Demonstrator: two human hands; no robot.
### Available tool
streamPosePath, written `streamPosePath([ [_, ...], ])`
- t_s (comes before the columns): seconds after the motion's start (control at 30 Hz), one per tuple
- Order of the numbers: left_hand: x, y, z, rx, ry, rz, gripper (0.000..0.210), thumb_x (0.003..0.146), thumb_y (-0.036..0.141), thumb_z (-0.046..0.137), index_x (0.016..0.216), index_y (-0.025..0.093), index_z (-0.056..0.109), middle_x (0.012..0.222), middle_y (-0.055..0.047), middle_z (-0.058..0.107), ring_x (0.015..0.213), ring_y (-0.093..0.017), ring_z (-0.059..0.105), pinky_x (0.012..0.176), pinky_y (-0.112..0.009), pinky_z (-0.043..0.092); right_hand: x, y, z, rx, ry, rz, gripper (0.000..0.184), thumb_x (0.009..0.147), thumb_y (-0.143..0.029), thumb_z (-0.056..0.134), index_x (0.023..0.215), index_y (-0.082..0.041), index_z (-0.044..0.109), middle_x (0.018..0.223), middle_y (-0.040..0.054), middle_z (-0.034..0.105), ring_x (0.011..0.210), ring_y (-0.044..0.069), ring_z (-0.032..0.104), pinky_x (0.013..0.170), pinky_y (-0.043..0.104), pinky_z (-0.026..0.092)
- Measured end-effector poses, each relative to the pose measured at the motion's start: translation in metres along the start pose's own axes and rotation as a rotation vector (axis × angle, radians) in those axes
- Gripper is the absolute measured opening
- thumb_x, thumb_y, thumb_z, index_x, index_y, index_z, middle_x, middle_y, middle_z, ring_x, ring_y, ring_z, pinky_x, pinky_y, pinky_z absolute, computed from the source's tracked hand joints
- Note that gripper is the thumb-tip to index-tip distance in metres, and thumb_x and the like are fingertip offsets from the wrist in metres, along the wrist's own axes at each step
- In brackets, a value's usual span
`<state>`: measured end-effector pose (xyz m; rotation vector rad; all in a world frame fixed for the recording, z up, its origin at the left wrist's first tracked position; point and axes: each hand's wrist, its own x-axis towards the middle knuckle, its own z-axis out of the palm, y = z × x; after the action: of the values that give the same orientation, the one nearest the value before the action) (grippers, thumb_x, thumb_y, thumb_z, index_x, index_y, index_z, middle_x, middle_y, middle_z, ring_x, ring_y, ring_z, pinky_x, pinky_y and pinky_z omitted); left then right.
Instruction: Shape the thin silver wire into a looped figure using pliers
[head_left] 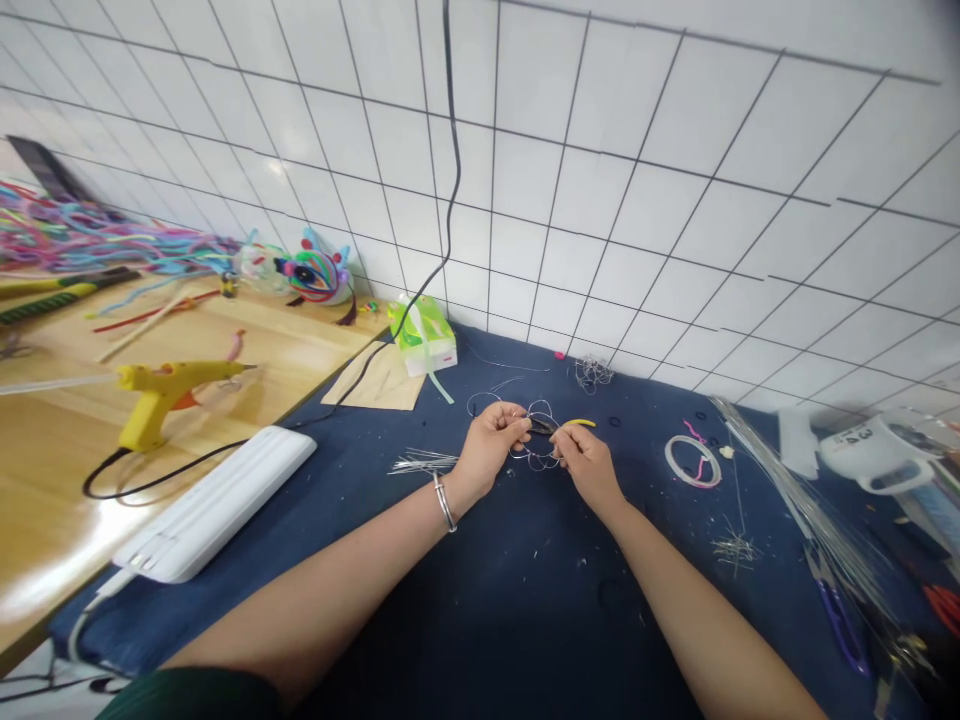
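Between my two hands is a thin wire shape made of several loops (541,462), held just over the dark blue cloth. My left hand (493,440), with a silver bangle at the wrist, pinches the left side of the wire. On the opposite side, my right hand (586,455) has thumb and fingers closed on the same wire. Behind the wire lies a tool with a yellow handle (581,422), largely hidden by the wire and my hands. A bundle of short wire pieces (421,461) rests left of my left hand.
A yellow glue gun (161,390) lies on the wooden board (300,340); a white power strip (217,505) sits before it. A tissue pack (424,335) stands by the tiled wall. At right are a ring-shaped coil (691,462), long wires (795,490), purple-handled scissors (841,620) and a white cup (874,450).
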<state>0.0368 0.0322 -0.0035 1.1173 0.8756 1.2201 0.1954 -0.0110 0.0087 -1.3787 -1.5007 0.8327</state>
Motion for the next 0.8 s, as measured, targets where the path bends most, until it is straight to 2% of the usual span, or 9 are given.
streamPosePath([
  [0.13,0.001,0.002,-0.002,0.102,-0.036,0.026,0.024,0.074,0.034,0.06,0.088,0.015,0.059,0.076,-0.002,0.06,0.064,-0.011,0.056,0.056,-0.021,0.043,-0.001,0.0,0.001,-0.093,-0.023,-0.022,0.022,0.083,-0.037,0.044,0.077,-0.02,0.058,0.062,-0.0027,0.054,0.056,0.011,0.048,0.056,0.022,0.038],
  [0.27,0.005,0.005,-0.008,0.19,-0.091,0.038,0.022,0.075,0.035,0.059,0.084,0.015,0.061,0.072,-0.002,0.06,0.062,-0.011,0.055,0.056,-0.022,0.042,-0.003,-0.004,0.003,-0.141,-0.062,-0.05,0.021,0.082,-0.034,0.045,0.073,-0.02,0.059,0.062,-0.0028,0.054,0.058,0.011,0.049,0.059,0.022,0.037],
  [0.53,0.008,0.012,-0.012,0.13,-0.189,0.017,0.022,0.074,0.035,0.06,0.083,0.015,0.062,0.069,-0.001,0.059,0.064,-0.011,0.055,0.061,-0.023,0.042,-0.001,-0.001,0.003,-0.136,-0.062,-0.028,0.021,0.081,-0.034,0.045,0.072,-0.02,0.058,0.06,-0.003,0.054,0.055,0.01,0.049,0.057,0.021,0.038],
  [0.67,0.005,0.014,-0.009,0.085,-0.209,-0.014,0.025,0.075,0.036,0.059,0.089,0.015,0.062,0.074,-0.003,0.061,0.065,-0.012,0.055,0.061,-0.024,0.042,-0.001,0.003,0.004,-0.085,-0.014,0.008,0.022,0.081,-0.037,0.045,0.074,-0.02,0.058,0.06,-0.0027,0.054,0.053,0.01,0.049,0.052,0.021,0.039],
  [0.8,0.002,0.015,-0.007,0.027,-0.221,-0.033,0.033,0.078,0.038,0.056,0.103,0.017,0.058,0.087,-0.006,0.062,0.073,-0.013,0.058,0.062,-0.024,0.043,0.0,0.009,0.005,-0.019,0.091,0.053,0.03,0.084,-0.043,0.039,0.081,-0.019,0.057,0.064,-0.0008,0.055,0.051,0.01,0.049,0.045,0.02,0.039],
])
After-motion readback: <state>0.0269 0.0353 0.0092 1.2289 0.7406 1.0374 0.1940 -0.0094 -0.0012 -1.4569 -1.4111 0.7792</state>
